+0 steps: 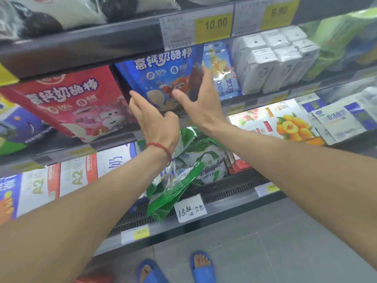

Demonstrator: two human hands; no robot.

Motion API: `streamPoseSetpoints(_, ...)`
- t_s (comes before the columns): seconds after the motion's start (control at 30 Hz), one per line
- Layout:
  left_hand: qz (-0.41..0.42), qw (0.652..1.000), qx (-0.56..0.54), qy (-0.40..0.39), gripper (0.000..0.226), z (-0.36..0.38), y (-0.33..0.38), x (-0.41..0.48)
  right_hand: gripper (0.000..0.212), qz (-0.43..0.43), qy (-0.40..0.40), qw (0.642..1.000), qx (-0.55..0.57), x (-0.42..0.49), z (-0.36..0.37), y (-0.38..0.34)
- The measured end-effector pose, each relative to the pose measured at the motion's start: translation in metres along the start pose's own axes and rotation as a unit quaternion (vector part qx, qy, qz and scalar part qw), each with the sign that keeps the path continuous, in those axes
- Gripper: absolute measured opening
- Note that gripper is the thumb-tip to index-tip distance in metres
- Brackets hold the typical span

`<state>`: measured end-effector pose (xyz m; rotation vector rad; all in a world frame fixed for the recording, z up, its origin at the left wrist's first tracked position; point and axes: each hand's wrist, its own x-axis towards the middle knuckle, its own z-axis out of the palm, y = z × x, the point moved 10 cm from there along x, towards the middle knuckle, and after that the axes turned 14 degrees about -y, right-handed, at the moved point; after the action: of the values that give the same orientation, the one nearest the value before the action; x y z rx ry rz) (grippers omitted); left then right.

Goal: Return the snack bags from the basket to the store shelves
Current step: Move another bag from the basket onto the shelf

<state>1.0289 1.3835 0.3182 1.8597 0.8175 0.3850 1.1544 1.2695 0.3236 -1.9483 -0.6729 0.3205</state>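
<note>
Scene: head view, looking down two bare forearms stretched toward tilted store shelves.
Blue bag (163, 78): task's snack bag, upright on the middle shelf (122, 137), centre of view, white lettering and a cartoon figure on its front.
Left hand (155, 119): at the blue bag's lower left edge, fingers straight and together, pointing up and left; thumb bent in below the bag's bottom. It grips nothing.
Right hand (202, 103): at the blue bag's right edge, fingers straight, pointing up; thumb spread wide across the bag's lower front. Fingertips are blurred, so I cannot tell whether they press the bag or sit just off it.
Bracelet (161, 148): red string around the left wrist.
Red bag (71, 101): larger, same lettering, just left of the blue bag on the same shelf, leaning.
Pale bag (222, 74): light blue, behind the right hand, just right of the blue bag.
White cartons (273, 60): wrapped block, farther right on that shelf.
Price tags: yellow "10.00" (214, 25) on the rail above the blue bag; "9.90" (278, 13) to its right.
Green bags (183, 170): green and white pouches heaped on the shelf below, under the wrists.
Peach pack (285, 121): flat pack with fruit pictures, right of the green bags.
A2 cartons (61, 180): white boxes, lower left.
Handwritten tag (190, 209): white card on the bottom rail, near the green bags.
Slippers (202, 266): blue, on the grey floor (285, 242), nearest the viewer.
</note>
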Motion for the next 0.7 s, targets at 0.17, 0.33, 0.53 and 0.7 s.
streamPoseSetpoints(0.17, 0.012, 1.000, -0.011, 0.017, 0.094, 0.002, -0.002, -0.007, 0.013, 0.027, 0.038, 0.998, 0.029, -0.001, -0.009, -0.003)
streamPoseSetpoints(0.33, 0.010, 0.999, 0.013, 0.028, 0.095, -0.009, -0.008, -0.009, 0.019, 0.024, 0.042, 0.999, -0.004, -0.002, -0.012, -0.006)
streamPoseSetpoints(0.53, 0.038, 0.999, 0.028, 0.010, 0.096, -0.005, 0.005, -0.022, 0.022, 0.023, 0.065, 0.998, -0.015, -0.007, -0.021, -0.011)
streamPoseSetpoints(0.7, 0.026, 0.999, 0.025, -0.006, 0.093, -0.008, 0.005, -0.031, 0.015, 0.024, 0.058, 0.998, 0.001, -0.017, -0.016, -0.017)
